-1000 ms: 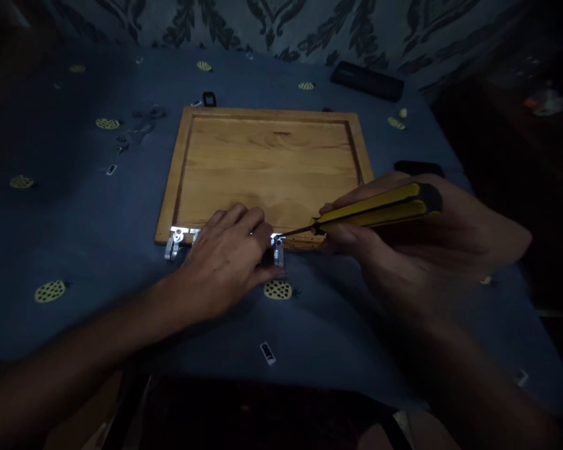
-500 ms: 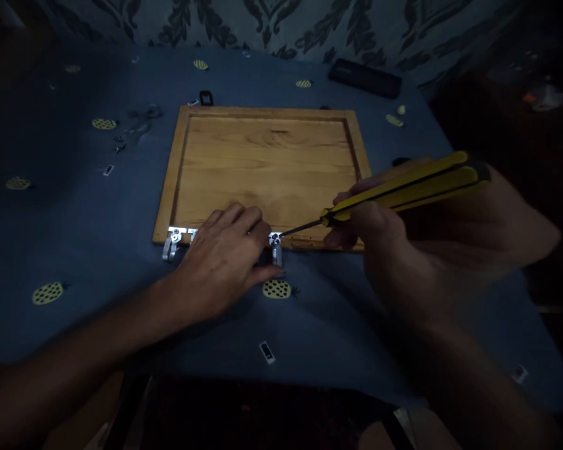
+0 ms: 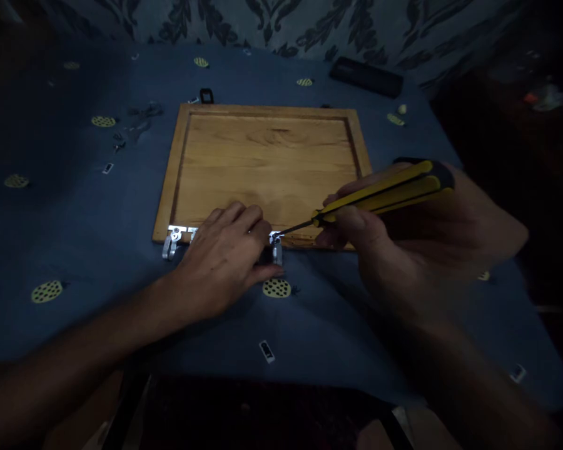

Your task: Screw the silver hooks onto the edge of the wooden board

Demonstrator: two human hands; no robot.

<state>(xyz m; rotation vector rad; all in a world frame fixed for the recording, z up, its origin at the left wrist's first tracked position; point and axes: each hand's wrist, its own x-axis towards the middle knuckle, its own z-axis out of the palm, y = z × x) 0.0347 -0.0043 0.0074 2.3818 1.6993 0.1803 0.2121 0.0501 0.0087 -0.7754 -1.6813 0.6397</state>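
A shallow wooden panel with a raised frame [image 3: 269, 162] lies flat on the cloth. Along its near edge is what looks like a carrying handle [image 3: 170, 245], with silvery metal brackets and loops at both ends and a dark part between them. My left hand [image 3: 225, 259] bends over the middle of this handle, fingers on the panel's edge and thumb along the near side, hiding most of it. Held in my right hand [image 3: 403, 244] is a yellow and black screwdriver [image 3: 380, 197], slanting down to the left. Its tip meets the handle's right bracket [image 3: 276, 240].
A blue tablecloth [image 3: 98, 250] with pineapple prints covers the table. Small metal pieces [image 3: 119, 142] and blurred dark items [image 3: 145, 109] lie to the left. Beyond the panel are a black clasp-like piece [image 3: 207, 95] and a long dark case [image 3: 366, 77]. Patterned wallpaper rises behind.
My right hand and the screwdriver have shifted left and slightly down, bringing the tip onto the right bracket. My left hand and the panel stay where they were.
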